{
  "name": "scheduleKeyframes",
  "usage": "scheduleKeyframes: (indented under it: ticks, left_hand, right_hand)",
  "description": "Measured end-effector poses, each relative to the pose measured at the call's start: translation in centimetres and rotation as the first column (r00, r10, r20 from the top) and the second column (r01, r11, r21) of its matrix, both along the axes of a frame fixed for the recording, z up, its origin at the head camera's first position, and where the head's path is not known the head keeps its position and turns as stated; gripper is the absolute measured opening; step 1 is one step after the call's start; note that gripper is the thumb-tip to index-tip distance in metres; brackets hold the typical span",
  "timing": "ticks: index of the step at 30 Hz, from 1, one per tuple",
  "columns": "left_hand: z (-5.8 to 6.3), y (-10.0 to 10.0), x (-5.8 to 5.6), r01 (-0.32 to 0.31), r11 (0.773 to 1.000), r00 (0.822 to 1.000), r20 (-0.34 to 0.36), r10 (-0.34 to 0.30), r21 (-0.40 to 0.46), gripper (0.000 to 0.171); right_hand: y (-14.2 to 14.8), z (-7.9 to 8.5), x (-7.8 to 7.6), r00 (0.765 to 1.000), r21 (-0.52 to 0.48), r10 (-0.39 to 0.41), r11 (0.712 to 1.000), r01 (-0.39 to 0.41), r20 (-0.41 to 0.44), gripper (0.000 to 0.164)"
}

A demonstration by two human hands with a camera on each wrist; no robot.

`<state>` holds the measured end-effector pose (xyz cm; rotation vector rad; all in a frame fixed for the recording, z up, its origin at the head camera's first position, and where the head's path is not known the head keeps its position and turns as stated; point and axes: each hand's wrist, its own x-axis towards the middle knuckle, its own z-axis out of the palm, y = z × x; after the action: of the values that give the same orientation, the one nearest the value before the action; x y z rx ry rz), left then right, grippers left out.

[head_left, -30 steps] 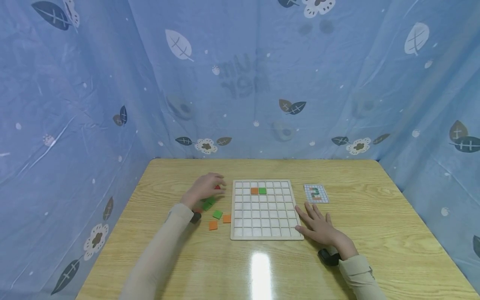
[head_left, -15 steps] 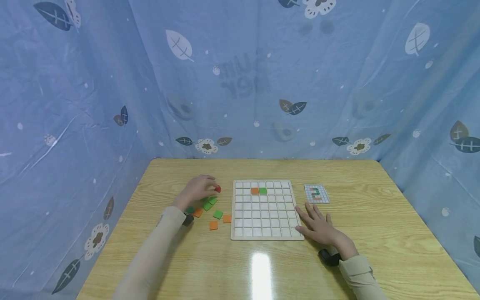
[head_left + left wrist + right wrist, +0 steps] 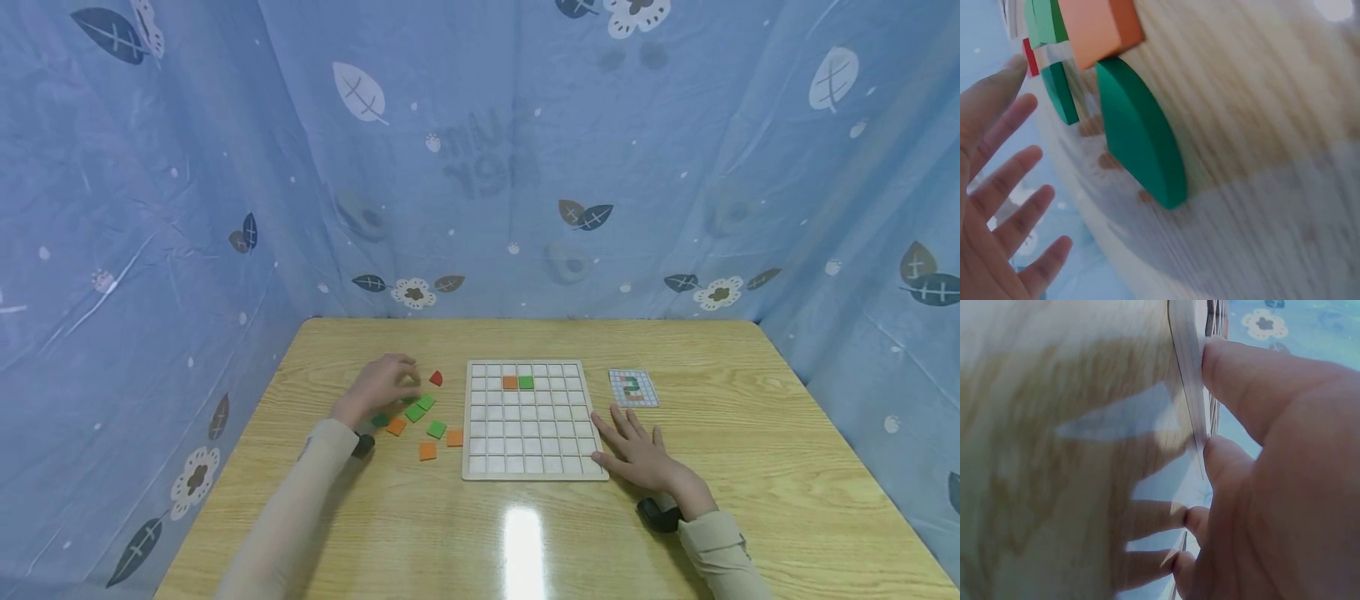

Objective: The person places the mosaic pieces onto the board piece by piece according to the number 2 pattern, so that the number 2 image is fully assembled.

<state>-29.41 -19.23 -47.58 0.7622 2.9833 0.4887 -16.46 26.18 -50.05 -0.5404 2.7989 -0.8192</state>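
Observation:
My left hand (image 3: 380, 386) hovers over the loose pieces left of the board, its fingers spread and holding nothing. In the left wrist view a dark green quarter-round piece (image 3: 1138, 140) lies below it, beside an orange square tile (image 3: 1100, 28). A smaller dark green piece (image 3: 1060, 94) is just past the thumb. The red quarter-round piece (image 3: 437, 378) lies beyond the fingertips. My right hand (image 3: 637, 450) rests with spread fingers at the right edge of the white grid board (image 3: 528, 473), thumb and index at its rim. One orange tile (image 3: 510, 382) and one green tile (image 3: 526, 382) sit side by side in the board.
A pattern card (image 3: 633, 388) with a green and orange figure lies right of the board. Several green and orange tiles, among them a green one (image 3: 437, 429) and an orange one (image 3: 427, 451), lie left of it. A blue curtain (image 3: 480, 167) hangs behind the table.
My left hand has drawn back leftward from the red piece, uncovering it and more green and orange pieces. The red piece now lies free on the table. My right hand has stayed put.

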Motion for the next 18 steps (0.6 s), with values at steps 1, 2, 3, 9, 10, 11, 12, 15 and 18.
scheduleKeyframes:
  ticks: [1, 2, 3, 9, 10, 11, 12, 15, 18]
  left_hand:
    - [0.0, -0.2, 0.0, -0.002, 1.0, 1.0, 0.003, 0.002, 0.001, 0.022]
    - [-0.1, -0.3, 0.1, 0.0, 1.0, 1.0, 0.003, 0.0, 0.0, 0.021]
    - [-0.1, -0.4, 0.2, 0.003, 1.0, 1.0, 0.001, -0.003, 0.0, 0.021]
    - [-0.2, -1.1, 0.4, 0.0, 1.0, 1.0, 0.003, 0.0, -0.012, 0.023]
    - [-0.3, -1.2, 0.4, -0.005, 1.0, 1.0, 0.009, 0.005, -0.012, 0.023]
    - [-0.3, -1.2, 0.4, -0.007, 1.0, 1.0, 0.011, 0.007, -0.015, 0.022]
    - [-0.4, -1.3, 0.4, -0.012, 1.0, 1.0, 0.017, 0.012, -0.013, 0.022]
    - [-0.5, -1.5, 0.4, -0.014, 1.0, 1.0, 0.022, 0.014, -0.01, 0.019]
    - [-0.5, -1.5, 0.4, -0.011, 1.0, 1.0, 0.025, 0.011, -0.002, 0.017]
  right_hand:
    - [0.0, 0.0, 0.0, 1.0, 0.004, -0.001, 1.0, 0.001, 0.003, 0.065]
    - [0.0, 0.0, 0.0, 1.0, 0.005, 0.0, 1.0, 0.0, 0.003, 0.066]
    - [0.1, -0.1, 0.0, 1.0, 0.003, 0.0, 1.0, 0.0, 0.004, 0.066]
    - [0.1, -0.1, 0.1, 1.0, 0.005, -0.003, 1.0, 0.003, 0.018, 0.066]
    - [0.0, -0.1, 0.1, 1.0, 0.007, -0.004, 1.0, 0.004, 0.019, 0.066]
    - [0.0, -0.1, 0.1, 1.0, 0.009, -0.005, 1.0, 0.004, 0.019, 0.065]
    - [0.0, -0.1, 0.1, 1.0, 0.009, -0.005, 1.0, 0.005, 0.02, 0.065]
    - [0.1, -0.1, 0.0, 1.0, 0.01, -0.005, 1.0, 0.005, 0.018, 0.065]
    - [0.0, 0.0, 0.0, 1.0, 0.009, -0.006, 1.0, 0.006, 0.016, 0.065]
